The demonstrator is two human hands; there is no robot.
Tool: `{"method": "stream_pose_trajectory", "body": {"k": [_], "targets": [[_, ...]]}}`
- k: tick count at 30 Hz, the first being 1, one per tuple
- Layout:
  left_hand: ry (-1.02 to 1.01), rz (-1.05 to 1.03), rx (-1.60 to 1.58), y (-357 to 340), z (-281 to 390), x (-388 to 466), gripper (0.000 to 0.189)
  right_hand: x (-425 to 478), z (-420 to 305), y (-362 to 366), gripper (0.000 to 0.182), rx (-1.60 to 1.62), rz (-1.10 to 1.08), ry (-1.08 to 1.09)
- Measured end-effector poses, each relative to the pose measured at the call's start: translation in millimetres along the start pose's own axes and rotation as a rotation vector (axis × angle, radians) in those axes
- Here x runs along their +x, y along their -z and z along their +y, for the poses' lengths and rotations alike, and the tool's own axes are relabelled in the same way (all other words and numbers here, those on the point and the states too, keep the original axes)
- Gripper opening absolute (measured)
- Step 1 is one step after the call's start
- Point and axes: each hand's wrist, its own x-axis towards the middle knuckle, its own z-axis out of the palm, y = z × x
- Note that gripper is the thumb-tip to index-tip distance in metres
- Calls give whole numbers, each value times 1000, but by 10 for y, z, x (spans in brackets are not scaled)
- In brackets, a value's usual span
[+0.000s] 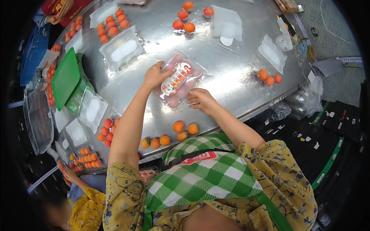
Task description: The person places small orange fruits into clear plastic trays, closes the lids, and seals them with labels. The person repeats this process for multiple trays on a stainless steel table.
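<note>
A clear plastic clamshell box (pixel 199 70) with orange fruit inside and a printed label on its lid lies on the metal table before me. My left hand (pixel 157 75) grips its upper left side, thumb on the lid. At its lower right edge is my right hand (pixel 201 101), fingers curled close to the box; whether they grip it cannot be told. Several loose persimmons (pixel 179 126) lie along the near table edge, and more fruit (pixel 269 80) sits on clear plastic to the right.
Open trays of persimmons (pixel 111 24) stand at the upper left, others (pixel 185 20) at the top. A green scale (pixel 66 79) and padded trays (pixel 93 109) are on the left. Plastic packaging (pixel 305 99) lies off the right edge. Co-workers' hands show at upper left (pixel 59 14) and lower left (pixel 70 175).
</note>
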Motion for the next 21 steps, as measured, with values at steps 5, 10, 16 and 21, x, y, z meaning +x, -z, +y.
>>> {"method": "stream_pose_trajectory", "body": {"k": [5, 10, 16, 21], "targets": [[132, -176, -163, -1, -106, 60, 73, -164, -111, -168, 21, -204, 100, 233], [370, -415, -1277, -255, -99, -479, 56, -751, -594, -444, 16, -474, -35, 532], [244, -455, -1508, -550, 215, -805, 48, -1123, -857, -709, 10, -629, -115, 546], [367, -391, -1515, -472, 185, -974, 46, -1035, -662, -702, 18, -700, -78, 693]]}}
